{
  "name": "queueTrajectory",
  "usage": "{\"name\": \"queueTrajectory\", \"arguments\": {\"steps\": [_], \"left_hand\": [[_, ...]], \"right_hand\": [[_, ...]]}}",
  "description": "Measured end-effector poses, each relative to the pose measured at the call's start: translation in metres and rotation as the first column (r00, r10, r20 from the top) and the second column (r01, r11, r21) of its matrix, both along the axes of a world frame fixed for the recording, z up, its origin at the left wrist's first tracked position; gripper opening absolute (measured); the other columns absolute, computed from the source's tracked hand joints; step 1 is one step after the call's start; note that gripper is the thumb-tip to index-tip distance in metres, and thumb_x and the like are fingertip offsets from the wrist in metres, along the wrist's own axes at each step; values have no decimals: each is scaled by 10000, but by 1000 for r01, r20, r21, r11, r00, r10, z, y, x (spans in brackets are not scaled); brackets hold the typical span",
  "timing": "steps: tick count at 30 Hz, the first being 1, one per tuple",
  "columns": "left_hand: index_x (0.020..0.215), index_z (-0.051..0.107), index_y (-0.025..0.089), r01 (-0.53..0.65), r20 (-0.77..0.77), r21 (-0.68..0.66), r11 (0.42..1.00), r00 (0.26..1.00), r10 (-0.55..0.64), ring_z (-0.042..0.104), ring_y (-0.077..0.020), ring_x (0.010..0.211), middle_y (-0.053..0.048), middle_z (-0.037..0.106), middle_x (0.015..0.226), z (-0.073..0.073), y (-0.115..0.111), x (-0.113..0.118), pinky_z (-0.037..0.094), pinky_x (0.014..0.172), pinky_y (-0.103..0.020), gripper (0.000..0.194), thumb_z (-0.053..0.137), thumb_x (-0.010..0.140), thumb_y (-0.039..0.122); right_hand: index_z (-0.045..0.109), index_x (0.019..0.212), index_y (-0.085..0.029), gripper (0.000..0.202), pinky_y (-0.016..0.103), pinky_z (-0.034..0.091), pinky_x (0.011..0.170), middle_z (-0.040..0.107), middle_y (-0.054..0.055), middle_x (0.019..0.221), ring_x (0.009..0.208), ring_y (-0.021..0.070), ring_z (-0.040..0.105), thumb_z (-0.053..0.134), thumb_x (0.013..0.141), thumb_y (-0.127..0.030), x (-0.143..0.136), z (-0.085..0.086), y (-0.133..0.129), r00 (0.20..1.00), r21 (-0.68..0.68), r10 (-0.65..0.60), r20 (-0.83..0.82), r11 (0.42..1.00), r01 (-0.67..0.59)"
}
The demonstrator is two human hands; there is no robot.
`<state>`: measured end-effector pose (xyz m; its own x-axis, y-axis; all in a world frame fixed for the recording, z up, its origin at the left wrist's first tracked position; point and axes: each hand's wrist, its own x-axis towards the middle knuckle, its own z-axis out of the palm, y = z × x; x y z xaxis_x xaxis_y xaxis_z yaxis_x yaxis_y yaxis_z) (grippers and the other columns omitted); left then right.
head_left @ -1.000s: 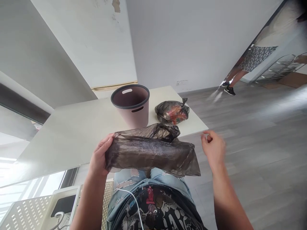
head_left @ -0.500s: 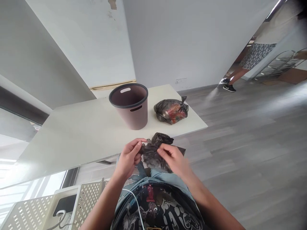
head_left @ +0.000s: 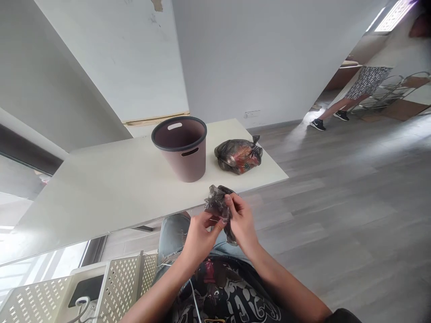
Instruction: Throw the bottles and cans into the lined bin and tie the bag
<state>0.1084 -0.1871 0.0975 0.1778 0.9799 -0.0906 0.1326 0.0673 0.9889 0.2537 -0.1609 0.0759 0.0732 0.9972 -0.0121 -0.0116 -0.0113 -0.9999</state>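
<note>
Right by the near edge of the bench (head_left: pixel 111 188), held up in front of the person, there's a thin dark plastic bag (head_left: pixel 216 205), all crumpled and bunched between both hands. Left grip (head_left: pixel 202 231) is pretty much closed, thumb and forefinger pinching the lower part of it. Right grip (head_left: pixel 241 220) has it too: thumb pressed on the plastic, fingers curled in, so no real gap on that side either. Can't make out every fingertip, since the bunched film covers some. Up on the bench just beyond, a mauve bin (head_left: pixel 188 163) with a dark rim stands upright. Next to it, near but not touching, sits a stuffed, knotted bag (head_left: pixel 239 155), see-through enough to show reddish stuff inside. Way off right, another person (head_left: pixel 368 81) is on the grey floor (head_left: pixel 336 211).
</note>
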Motion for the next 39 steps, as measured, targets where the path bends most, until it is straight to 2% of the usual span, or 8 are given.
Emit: {"name": "queueTrajectory", "arguments": {"steps": [6,11,15,20,27,32,37,39], "left_hand": [[930,628,211,-207,256,-28,978,944,207,546,-138,753,-4,613,829,1,4,-14,470,708,-248,292,652,997,493],[930,576,222,-243,472,-292,925,805,360,523,-117,679,28,566,789,0,12,-23,463,644,-229,358,762,900,527],[1059,576,240,-80,461,-349,934,852,246,601,-158,718,0,636,849,8,19,-49,472,639,-251,409,740,899,578],[1156,635,248,51,-43,3,999,998,-51,553,-134,693,37,594,777,15,27,-86,416,682,-239,420,831,785,235],[1030,706,238,-148,-466,446,883,804,371,532,-120,657,43,592,754,6,28,-97,413,700,-229,383,576,722,52],[978,689,220,-285,-447,520,805,712,541,613,-127,697,30,674,801,12,28,-93,441,685,-220,297,546,751,93],[926,643,215,-214,-402,408,888,831,385,618,-134,696,31,675,757,27,17,-61,469,701,-231,160,551,812,149],[933,637,225,-155,-457,375,914,827,328,545,-121,626,56,602,682,32,15,-50,440,671,-229,183,550,796,141]], "right_hand": [[552,805,-237,478,288,414,644,605,-4,757,698,175,516,605,983,-677,4,-3,3,956,-32,-230,-182,973,228],[664,890,-243,511,331,432,516,656,20,679,546,197,540,621,922,-751,25,-12,18,881,-199,-64,-470,979,-35],[617,830,-249,535,315,392,461,535,-31,526,439,170,461,699,848,-778,55,-5,28,887,-331,-63,-457,938,-104],[613,952,-277,558,287,380,487,542,-55,598,462,142,440,775,773,-780,103,22,20,915,-301,-45,-401,950,-85],[688,1041,-248,643,247,224,499,327,-113,575,510,79,231,1003,576,-561,151,35,-2,900,-256,436,9,871,-419],[608,1413,-328,933,286,448,668,541,-35,821,716,159,502,994,598,-571,123,34,-15,744,-361,565,356,818,-448],[484,1543,-318,1110,482,526,1034,594,116,1423,1210,349,619,993,582,-540,47,-3,-33,849,-211,442,289,895,-394],[570,1465,-302,840,519,506,1089,658,101,1367,1245,355,633,913,710,-439,21,-16,-35,874,-163,446,193,893,-420]]}}
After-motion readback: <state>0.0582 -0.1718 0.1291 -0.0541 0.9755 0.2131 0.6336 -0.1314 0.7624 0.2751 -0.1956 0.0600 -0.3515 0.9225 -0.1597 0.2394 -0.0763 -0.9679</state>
